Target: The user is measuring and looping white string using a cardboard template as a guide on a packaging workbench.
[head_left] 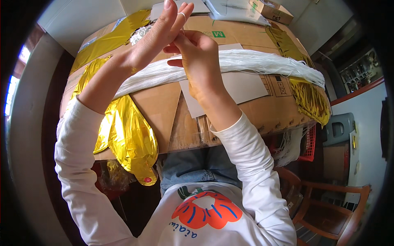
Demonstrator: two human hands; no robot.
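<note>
My left hand (158,41) is raised above the table with its fingers stretched out and a ring on one finger. Against its finger side rests my right hand (201,55), thumb and fingers bent together; whatever they pinch, if anything, is hidden. Beneath both hands a long bundle of white thread (262,61) runs across the table from left to right. Part of the bundle is covered by my hands and wrists. Under it lies a grey card sheet (242,88). A small white cord coil (139,35) sits just behind my left wrist.
Flattened cardboard (160,119) covers the table. Gold foil (131,139) hangs over the front left edge, with more gold foil (310,98) on the right. A clear plastic container (236,10) and a small carton (271,11) stand at the back. A wooden chair (328,209) is at lower right.
</note>
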